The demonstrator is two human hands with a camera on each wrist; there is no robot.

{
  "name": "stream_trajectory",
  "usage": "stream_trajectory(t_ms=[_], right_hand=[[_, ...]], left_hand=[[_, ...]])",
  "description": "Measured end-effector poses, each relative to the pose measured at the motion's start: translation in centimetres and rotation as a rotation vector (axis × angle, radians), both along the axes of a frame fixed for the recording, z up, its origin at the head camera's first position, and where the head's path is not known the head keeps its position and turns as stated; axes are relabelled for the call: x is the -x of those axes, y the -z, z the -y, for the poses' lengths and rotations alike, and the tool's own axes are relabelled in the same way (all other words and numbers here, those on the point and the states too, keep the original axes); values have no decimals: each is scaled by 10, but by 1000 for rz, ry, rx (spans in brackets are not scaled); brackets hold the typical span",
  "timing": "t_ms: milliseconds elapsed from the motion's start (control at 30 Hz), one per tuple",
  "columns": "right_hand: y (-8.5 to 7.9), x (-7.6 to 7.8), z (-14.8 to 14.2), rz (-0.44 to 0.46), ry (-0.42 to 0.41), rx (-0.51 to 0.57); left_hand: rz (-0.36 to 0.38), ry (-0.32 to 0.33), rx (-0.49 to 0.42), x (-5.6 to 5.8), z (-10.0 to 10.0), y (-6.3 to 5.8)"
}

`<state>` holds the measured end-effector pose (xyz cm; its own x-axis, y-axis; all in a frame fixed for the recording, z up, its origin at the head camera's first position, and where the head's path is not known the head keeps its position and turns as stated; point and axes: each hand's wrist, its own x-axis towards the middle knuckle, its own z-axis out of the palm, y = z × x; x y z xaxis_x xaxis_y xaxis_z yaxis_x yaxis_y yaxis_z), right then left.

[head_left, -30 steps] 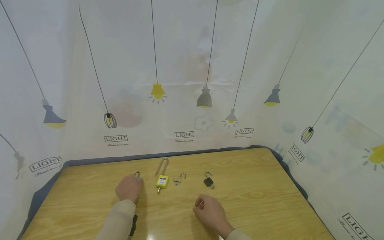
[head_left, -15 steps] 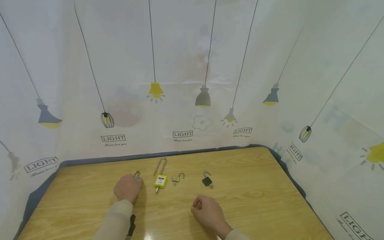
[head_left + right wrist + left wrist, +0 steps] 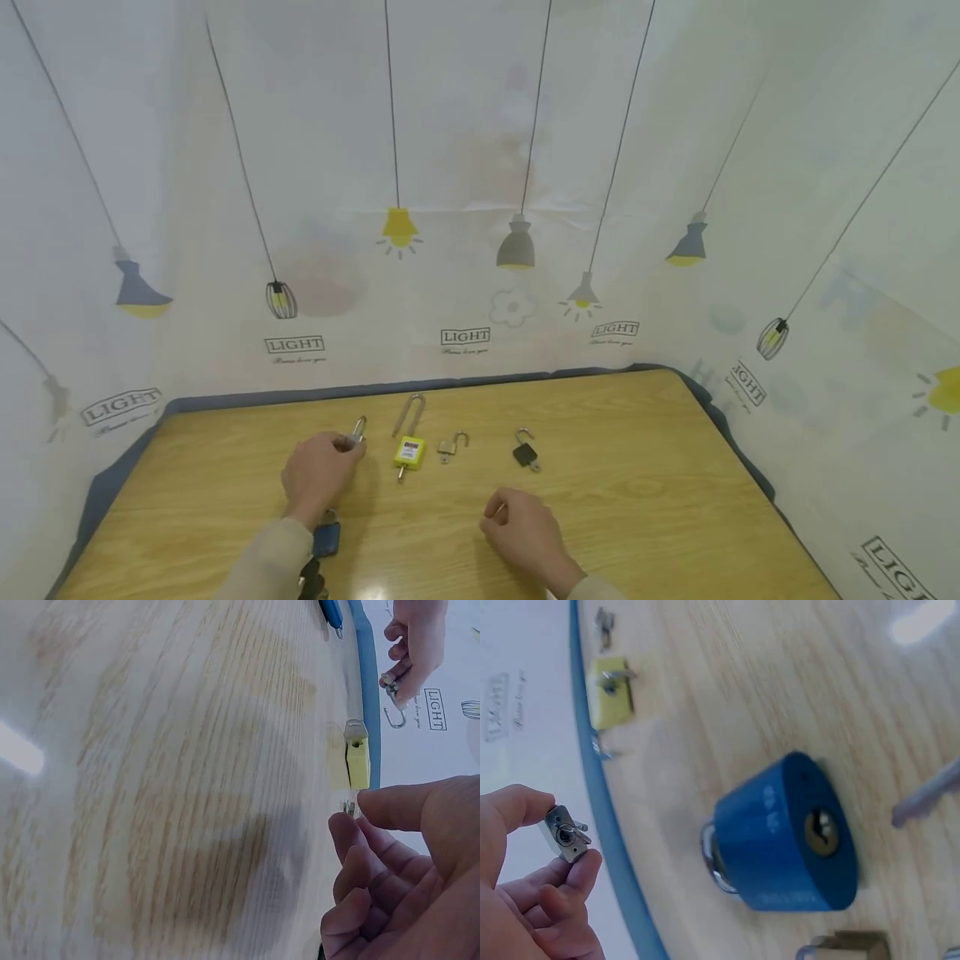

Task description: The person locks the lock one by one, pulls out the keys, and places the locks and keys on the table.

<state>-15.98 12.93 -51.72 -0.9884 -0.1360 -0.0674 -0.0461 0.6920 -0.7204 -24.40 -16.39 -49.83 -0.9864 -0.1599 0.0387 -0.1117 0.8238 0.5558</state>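
L hand [image 3: 321,472] w/ padlock [image 3: 564,832], now higher

On table [image 3: 660,533], nr far edge, L to R: 1st padlock [image 3: 409,452], 2nd padlock [image 3: 447,447], then, past a gap, 3rd padlock [image 3: 525,454]. Held padlock [image 3: 561,841] in L hand [image 3: 321,475], L of 1st. Sleeve-side padlock [image 3: 326,540] nr L sleeve [image 3: 264,560]. R hand [image 3: 525,529] in front of 3rd.

Head camera faces forward-down; 2 closer wrist views share the left hand [image 3: 525,907].
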Motion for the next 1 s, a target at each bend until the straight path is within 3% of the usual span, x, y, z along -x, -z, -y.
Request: stream_trajectory(t_ms=[200, 567, 800, 1000], right_hand=[[-2, 2, 3, -10, -13, 3], [-10, 6, 7, -56, -67, 64], [-20, 11, 5, -135, -88, 196], [-23, 12, 4, -149, -126, 320]], left_hand=[[-35, 63, -64, -23, -15, -12], [-57, 177, -153, -62, -54, -18], [-86, 309, -137, -76, -69, -14], [-113, 420, -122, -82, -77, -10]])
